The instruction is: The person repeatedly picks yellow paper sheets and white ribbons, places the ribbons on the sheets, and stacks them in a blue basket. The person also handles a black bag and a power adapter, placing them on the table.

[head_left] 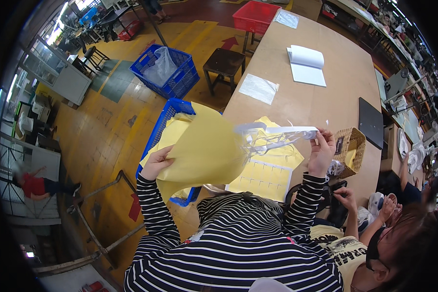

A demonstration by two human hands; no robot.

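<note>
The yellow sheet [210, 143] hangs in the air before the person's striped top [219, 238], bowed into a broad curve, between the blue basket on the left and the counter [343, 63] on the right. The left hand [157, 162] has its grip clamped on the sheet's left edge, thumb on the near face. The right hand [322, 153], over the counter, has its grip closed with fingertips together on the end of a white strip [292, 130] and a bunch of clear strips [270, 142], which stretch across to the sheet's right edge (whether they are joined to it, I cannot tell). Below the strips, more yellow pieces [284, 153] lie on the counter beside a white-bordered yellow panel [265, 177] with rows of small dark marks.

Under and behind the sheet stands the blue basket [181, 104], with yellow sheets [163, 138] inside. Just beside the right hand is a wicker basket [358, 152] with something yellow in it; a black flat board [369, 121] lies past that. Farther up the counter are an open notepad [307, 68] and a silvery-white sheet [259, 88]. At the lower right sits a co-worker [343, 250], one hand [346, 198] near a dark object too unclear to name.
</note>
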